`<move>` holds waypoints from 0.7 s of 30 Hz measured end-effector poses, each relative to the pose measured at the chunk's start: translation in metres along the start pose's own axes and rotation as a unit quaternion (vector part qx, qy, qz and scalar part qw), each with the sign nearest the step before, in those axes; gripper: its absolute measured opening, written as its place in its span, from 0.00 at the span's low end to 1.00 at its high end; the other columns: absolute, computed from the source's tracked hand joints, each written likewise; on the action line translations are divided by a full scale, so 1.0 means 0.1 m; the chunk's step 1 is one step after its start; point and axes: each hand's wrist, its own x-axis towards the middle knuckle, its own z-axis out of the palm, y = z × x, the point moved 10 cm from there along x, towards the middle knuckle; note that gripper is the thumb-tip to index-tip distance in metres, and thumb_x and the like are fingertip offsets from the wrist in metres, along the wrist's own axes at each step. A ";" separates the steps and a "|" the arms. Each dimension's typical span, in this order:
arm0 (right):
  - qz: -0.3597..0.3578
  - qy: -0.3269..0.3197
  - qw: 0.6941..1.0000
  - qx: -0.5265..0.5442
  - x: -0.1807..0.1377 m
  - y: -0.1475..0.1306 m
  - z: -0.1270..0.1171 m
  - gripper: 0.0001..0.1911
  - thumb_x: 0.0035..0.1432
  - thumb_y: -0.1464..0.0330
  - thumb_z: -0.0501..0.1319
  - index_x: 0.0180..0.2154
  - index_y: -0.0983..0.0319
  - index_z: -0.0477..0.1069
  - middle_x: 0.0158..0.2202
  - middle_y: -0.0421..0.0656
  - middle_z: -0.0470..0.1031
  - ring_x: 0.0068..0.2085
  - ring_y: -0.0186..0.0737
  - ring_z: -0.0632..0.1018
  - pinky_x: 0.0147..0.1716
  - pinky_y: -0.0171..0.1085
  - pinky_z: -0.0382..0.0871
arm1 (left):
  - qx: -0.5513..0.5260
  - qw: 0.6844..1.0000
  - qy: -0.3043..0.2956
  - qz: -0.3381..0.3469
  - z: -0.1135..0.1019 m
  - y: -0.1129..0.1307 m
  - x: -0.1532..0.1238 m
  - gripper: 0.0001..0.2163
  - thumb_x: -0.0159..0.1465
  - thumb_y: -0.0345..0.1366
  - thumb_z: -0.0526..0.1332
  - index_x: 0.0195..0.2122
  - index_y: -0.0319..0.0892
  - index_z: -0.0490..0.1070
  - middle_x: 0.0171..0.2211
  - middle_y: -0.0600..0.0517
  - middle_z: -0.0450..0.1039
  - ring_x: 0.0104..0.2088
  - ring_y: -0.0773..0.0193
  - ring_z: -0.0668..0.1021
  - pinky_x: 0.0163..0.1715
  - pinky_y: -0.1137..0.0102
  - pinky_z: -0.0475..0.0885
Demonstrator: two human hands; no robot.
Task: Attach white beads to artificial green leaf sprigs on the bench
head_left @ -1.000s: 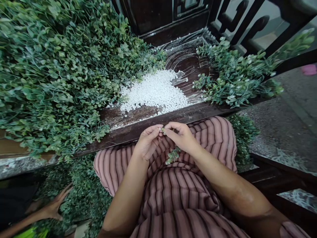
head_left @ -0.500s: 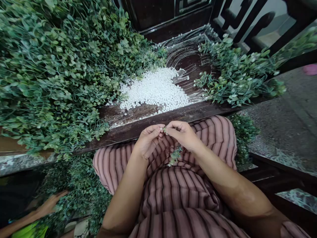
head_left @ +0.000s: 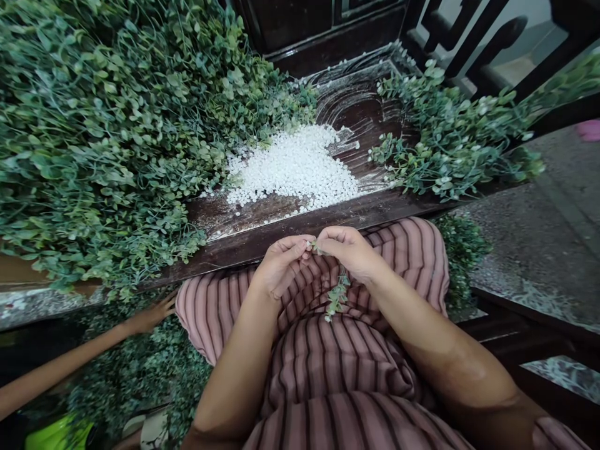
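My left hand [head_left: 280, 269] and my right hand [head_left: 349, 251] meet over my striped lap, just below the front edge of a dark wooden table [head_left: 290, 226]. Both pinch the top of a small green leafy sprig [head_left: 335, 299], whose lower end hangs down under my right hand. The fingers of both hands are curled closed. A tiny white bit seems to sit between the fingertips. On the table just beyond lies a heap of small white beads [head_left: 295, 169].
A large pile of green artificial foliage [head_left: 103, 137] covers the table's left side, and a smaller pile [head_left: 450, 144] lies at right. More foliage lies on the floor at lower left, where another person's hand [head_left: 152, 314] reaches. Dark wooden chair parts stand behind.
The other person's hand has moved up and right through the floor foliage toward my knee. The sprig's hanging end has shifted slightly lower. My hands have stayed almost in place.
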 end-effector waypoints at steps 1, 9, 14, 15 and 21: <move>0.000 -0.001 1.000 -0.004 0.00 0.00 0.00 0.11 0.40 0.64 0.62 0.16 0.64 0.66 0.17 0.35 0.65 0.23 0.29 0.63 0.26 0.32 0.56 | 0.002 1.000 0.001 -0.001 0.00 0.00 0.00 0.10 0.41 0.31 0.71 0.25 0.36 0.77 0.20 0.54 0.72 0.20 0.78 0.69 0.24 0.80 0.66; -0.003 0.002 0.999 -0.047 0.00 0.00 -0.01 0.13 0.40 0.62 0.61 0.15 0.64 0.64 0.15 0.34 0.60 0.21 0.28 0.59 0.24 0.32 0.51 | 0.021 1.000 0.011 -0.006 -0.02 -0.01 0.01 0.12 0.38 0.33 0.73 0.25 0.36 0.77 0.19 0.54 0.72 0.20 0.78 0.68 0.24 0.81 0.66; -0.017 0.012 0.998 -0.061 -0.01 -0.02 -0.01 0.13 0.41 0.61 0.61 0.16 0.64 0.64 0.16 0.34 0.61 0.21 0.28 0.59 0.24 0.32 0.52 | 0.036 0.999 0.020 -0.003 -0.02 0.00 0.02 0.13 0.38 0.34 0.73 0.25 0.36 0.77 0.18 0.54 0.71 0.20 0.77 0.68 0.25 0.80 0.67; -0.019 0.015 0.998 -0.062 -0.01 -0.03 -0.01 0.14 0.41 0.61 0.61 0.15 0.64 0.64 0.16 0.34 0.61 0.21 0.28 0.59 0.23 0.32 0.52 | 0.038 0.999 0.019 -0.002 -0.01 0.01 0.02 0.12 0.38 0.34 0.73 0.24 0.36 0.77 0.18 0.55 0.71 0.20 0.77 0.68 0.25 0.80 0.67; -0.041 0.022 0.997 -0.068 -0.04 -0.02 -0.01 0.13 0.44 0.62 0.59 0.16 0.63 0.64 0.16 0.35 0.62 0.21 0.28 0.60 0.23 0.31 0.53 | 0.076 0.997 0.016 -0.018 0.01 0.02 0.04 0.14 0.36 0.36 0.74 0.24 0.36 0.77 0.18 0.54 0.72 0.20 0.77 0.69 0.26 0.80 0.67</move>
